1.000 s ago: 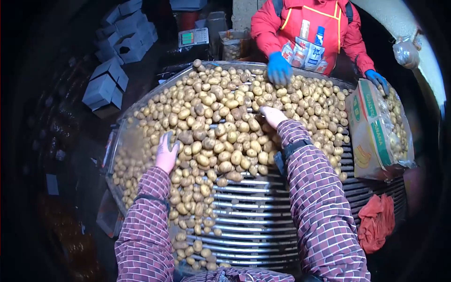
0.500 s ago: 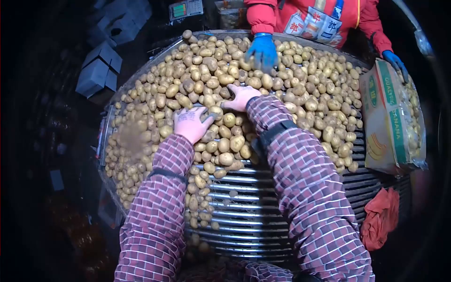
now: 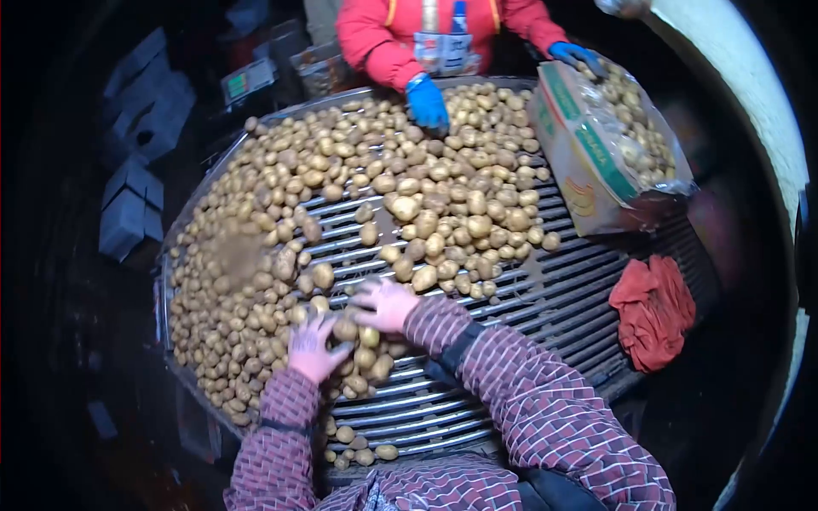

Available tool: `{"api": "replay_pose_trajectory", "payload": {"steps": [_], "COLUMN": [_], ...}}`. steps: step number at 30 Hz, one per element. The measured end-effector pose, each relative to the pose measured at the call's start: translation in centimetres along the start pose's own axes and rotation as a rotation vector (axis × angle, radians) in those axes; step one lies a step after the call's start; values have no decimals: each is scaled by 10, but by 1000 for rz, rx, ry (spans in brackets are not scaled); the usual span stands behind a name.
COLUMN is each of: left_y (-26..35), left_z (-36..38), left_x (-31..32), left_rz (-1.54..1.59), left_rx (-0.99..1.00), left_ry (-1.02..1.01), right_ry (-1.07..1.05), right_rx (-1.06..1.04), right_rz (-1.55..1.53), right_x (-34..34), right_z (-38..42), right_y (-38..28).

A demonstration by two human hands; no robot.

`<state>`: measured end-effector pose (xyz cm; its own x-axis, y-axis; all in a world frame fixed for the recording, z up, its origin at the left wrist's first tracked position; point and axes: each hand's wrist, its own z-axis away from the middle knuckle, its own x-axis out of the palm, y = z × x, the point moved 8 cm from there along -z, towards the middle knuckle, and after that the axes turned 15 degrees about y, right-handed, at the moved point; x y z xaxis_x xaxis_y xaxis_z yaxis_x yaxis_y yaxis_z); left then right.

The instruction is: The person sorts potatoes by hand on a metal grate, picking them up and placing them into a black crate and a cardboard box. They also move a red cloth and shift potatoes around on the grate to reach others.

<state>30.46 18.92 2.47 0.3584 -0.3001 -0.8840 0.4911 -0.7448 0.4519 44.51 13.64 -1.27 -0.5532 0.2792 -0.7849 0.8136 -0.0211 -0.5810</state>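
Observation:
A wide heap of potatoes [image 3: 230, 324] covers the left part of a slatted metal table [image 3: 426, 417]. My left hand [image 3: 313, 349], in a pink glove with print on its back, rests against potatoes at the near edge of the heap, its thumb spread from its fingers. Just right of it, my right hand [image 3: 385, 305] reaches over a small cluster of potatoes [image 3: 368, 362], fingers apart and touching them. The cluster lies between and below both hands. The fingertips are partly hidden among the potatoes.
Across the table, a person in a red jacket has one blue glove [image 3: 428, 104] over the potatoes and another [image 3: 577, 56] on a carton [image 3: 579, 153] filled with potatoes. A red cloth [image 3: 652, 313] lies at the right. White boxes [image 3: 132, 209] stand off the left side.
Both my hands have moved nearer to me, with potatoes gathered by them. Bare slats now show in the middle where potatoes lay. The view has shifted to the right.

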Motion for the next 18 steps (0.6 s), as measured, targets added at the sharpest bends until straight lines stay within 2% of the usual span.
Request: {"api": "replay_pose_trajectory", "payload": {"steps": [2,4,5,6,7,8,9,10,11,12,14,17,18], "left_y": [17,15,19,22,25,26,19,13,11,8,15,27,27], "left_z": [19,35,32,22,8,-8,-26,-44,-65,-88,-134,-194,-211], "left_x": [-10,-10,-17,-25,-37,-44,-43,-43,-35,-27,-9,30,49], "left_rz": [-47,-119,-114,-32,51,132,189,254,293,328,381,432,441], "left_rx": [63,85,93,67,-3,-73,-30,-75,-92,-115,-31,-28,-16], "left_ry": [8,-43,-120,-126,-63,-2,87,193,195,200,236,166,143], "right_ry": [-26,-103,-265,-111,57,290,556,697,760,809,692,585,588], "right_rx": [8,-18,187,199,409,604,517,653,606,565,575,495,506], "right_rz": [-11,-275,-389,-249,-398,-397,-278,-312,-19,88,133,356,250], "right_x": [-9,-32,-62,-99,-143,-188,-232,-268,-295,-312,-317,-298,-295], "right_z": [26,40,33,27,22,26,35,52,70,93,123,142,140], "right_y": [-23,-34,-26,-7,26,64,103,137,180,217,274,307,316]}}
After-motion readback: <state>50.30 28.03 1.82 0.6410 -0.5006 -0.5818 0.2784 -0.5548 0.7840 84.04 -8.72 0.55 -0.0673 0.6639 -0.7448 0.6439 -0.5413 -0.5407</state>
